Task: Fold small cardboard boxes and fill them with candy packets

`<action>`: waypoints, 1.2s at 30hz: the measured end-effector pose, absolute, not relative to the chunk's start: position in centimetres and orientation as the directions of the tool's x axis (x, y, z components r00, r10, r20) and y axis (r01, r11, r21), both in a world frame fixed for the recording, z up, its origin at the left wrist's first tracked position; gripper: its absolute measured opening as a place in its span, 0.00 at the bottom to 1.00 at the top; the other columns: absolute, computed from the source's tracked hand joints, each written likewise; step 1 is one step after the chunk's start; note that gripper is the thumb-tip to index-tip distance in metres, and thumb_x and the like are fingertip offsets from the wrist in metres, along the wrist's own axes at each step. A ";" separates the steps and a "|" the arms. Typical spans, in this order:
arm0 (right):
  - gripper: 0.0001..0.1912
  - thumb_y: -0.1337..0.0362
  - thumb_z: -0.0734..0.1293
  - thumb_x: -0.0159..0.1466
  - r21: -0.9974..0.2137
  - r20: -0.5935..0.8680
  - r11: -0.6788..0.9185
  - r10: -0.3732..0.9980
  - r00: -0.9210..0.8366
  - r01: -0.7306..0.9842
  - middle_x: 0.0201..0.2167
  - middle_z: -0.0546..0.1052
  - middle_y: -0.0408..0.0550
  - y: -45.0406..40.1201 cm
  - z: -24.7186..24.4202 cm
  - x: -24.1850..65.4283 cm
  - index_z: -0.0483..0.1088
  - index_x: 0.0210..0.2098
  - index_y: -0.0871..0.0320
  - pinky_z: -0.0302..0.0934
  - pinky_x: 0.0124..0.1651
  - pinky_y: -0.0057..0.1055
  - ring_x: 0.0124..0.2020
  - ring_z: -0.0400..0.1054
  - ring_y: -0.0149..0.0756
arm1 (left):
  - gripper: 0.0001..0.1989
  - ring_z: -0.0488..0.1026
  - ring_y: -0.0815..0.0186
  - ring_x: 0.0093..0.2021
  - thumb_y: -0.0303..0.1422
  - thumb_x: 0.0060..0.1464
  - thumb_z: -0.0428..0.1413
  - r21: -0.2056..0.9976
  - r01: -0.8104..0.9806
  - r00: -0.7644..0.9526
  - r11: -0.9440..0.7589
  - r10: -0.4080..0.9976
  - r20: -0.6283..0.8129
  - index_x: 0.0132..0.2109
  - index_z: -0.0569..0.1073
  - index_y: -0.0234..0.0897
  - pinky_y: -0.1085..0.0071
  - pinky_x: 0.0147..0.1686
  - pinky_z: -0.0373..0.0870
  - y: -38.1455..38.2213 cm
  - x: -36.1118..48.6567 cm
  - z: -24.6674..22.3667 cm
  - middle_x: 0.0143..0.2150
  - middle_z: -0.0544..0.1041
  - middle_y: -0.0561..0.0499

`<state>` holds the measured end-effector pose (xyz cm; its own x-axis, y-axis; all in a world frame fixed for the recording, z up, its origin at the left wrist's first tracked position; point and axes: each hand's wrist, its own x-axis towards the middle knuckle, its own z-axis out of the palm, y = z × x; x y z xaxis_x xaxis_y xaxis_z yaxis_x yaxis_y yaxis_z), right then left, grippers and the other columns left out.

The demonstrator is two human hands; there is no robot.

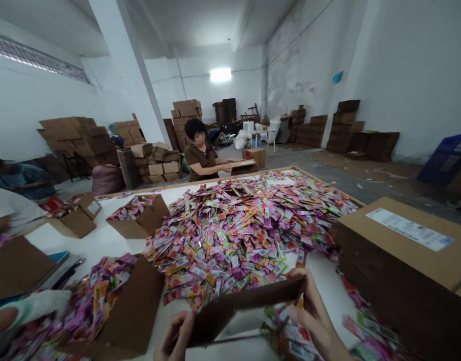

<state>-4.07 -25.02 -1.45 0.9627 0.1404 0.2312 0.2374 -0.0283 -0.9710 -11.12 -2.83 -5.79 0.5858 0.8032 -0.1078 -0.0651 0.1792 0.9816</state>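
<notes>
In front of me is an open cardboard box (249, 300), tilted, with its inside partly in view. My left hand (176, 335) is closed round the box's left edge. At the right edge my right hand (316, 318) grips the box, fingers outside and thumb toward the inside. Several small packets (296, 333) show beside and below my right thumb, partly blurred. Just beyond the box lies a big heap of pink, purple and orange packets (234, 230) on the white table (330, 281). The bottom of the box is cut off by the frame.
A large closed carton (399, 250) with a white label stands close on the right. On the left are packet-filled boxes (134, 301) (140, 223) and a co-worker's gloved hand (45, 303). Another person (200, 155) handles a box across the table.
</notes>
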 end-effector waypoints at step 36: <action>0.24 0.46 0.74 0.49 -0.041 0.516 -0.691 0.604 0.607 0.722 0.29 0.79 0.49 -21.7 -10.4 -5.2 0.74 0.36 0.58 0.64 0.40 0.34 0.31 0.72 0.40 | 0.13 0.69 0.60 0.43 0.40 0.54 0.51 0.457 -0.313 0.849 -0.833 -0.030 0.528 0.40 0.73 0.37 0.64 0.45 0.63 -5.4 -0.2 2.9 0.41 0.75 0.45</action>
<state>-5.19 -21.68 -10.42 0.6073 0.6037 0.5164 0.7216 -0.6911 -0.0407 -0.20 -5.43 2.92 0.8490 -0.0301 0.5275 -0.3133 -0.8326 0.4567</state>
